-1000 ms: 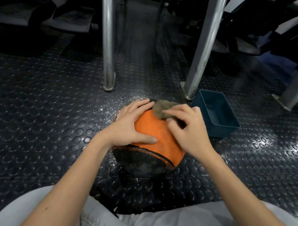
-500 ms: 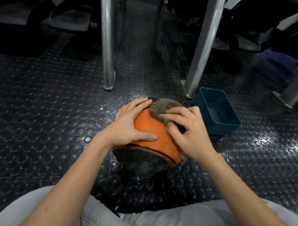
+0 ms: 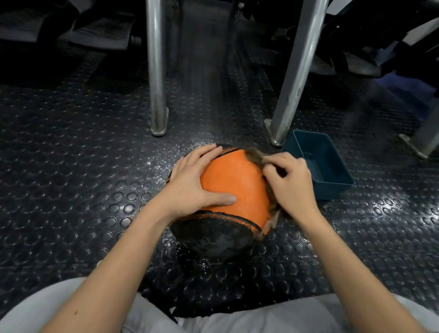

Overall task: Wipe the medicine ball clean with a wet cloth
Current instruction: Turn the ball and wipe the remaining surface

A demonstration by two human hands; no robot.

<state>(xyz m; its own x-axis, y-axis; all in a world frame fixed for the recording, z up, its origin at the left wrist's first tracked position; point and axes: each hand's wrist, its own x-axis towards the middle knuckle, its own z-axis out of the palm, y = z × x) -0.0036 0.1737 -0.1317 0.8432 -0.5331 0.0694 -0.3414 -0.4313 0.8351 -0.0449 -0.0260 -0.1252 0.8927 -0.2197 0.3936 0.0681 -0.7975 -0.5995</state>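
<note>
Floor [image 3: 63,185]: dark rubber with raised round studs, glossy in patches, and white speckles [image 3: 161,164] scattered beside the ball.
Background: two metal posts [image 3: 156,64] stand on the floor beyond the ball, with dim, blurred shapes behind them.
Medicine ball [image 3: 237,182]: orange on top with a black lower panel. It sits on the floor mid-frame, between the posts and the person's lap.
Left hand [image 3: 195,185]: laid flat on the ball's left side, fingers spread and straight, thumb stretched across the orange.
Right hand [image 3: 290,186]: fingers curled, gripping the cloth against the ball's right side.
Cloth [image 3: 252,155]: brownish-grey and bunched, showing above the fingers and trailing below the palm.
Bin [image 3: 337,185]: blue, rectangular and open-topped, on the floor just right of the ball.
Trousers [image 3: 270,322]: light grey, along the bottom edge.
</note>
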